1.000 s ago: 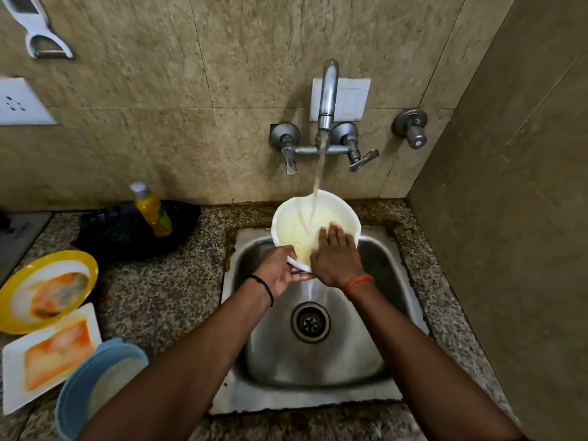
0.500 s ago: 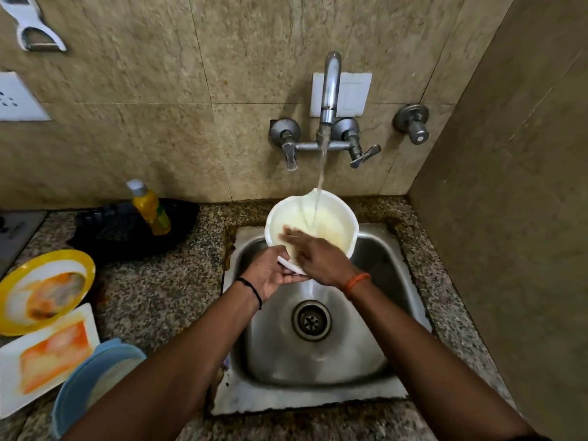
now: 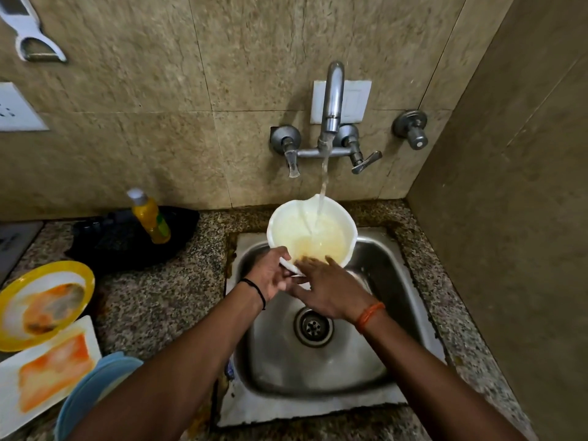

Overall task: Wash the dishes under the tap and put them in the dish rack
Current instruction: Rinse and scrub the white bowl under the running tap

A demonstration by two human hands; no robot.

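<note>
A white bowl [image 3: 305,229] tilts toward me over the back of the steel sink [image 3: 391,281], under the running tap [image 3: 332,100]. Water streams into it and yellowish water pools inside. My left hand [image 3: 270,276] grips the bowl's near rim. My right hand [image 3: 327,288] lies flat with spread fingers, its fingertips at the bowl's near inner edge.
Left on the granite counter are a soiled yellow plate [image 3: 16,288], a soiled white square plate [image 3: 19,405], a blue bowl [image 3: 92,386], a yellow soap bottle [image 3: 151,218] and a black pan [image 3: 121,240]. A side wall [image 3: 509,218] stands close on the right.
My right hand has slid back from inside the bowl toward its near rim. The bowl stays under the stream, held by my left hand.
</note>
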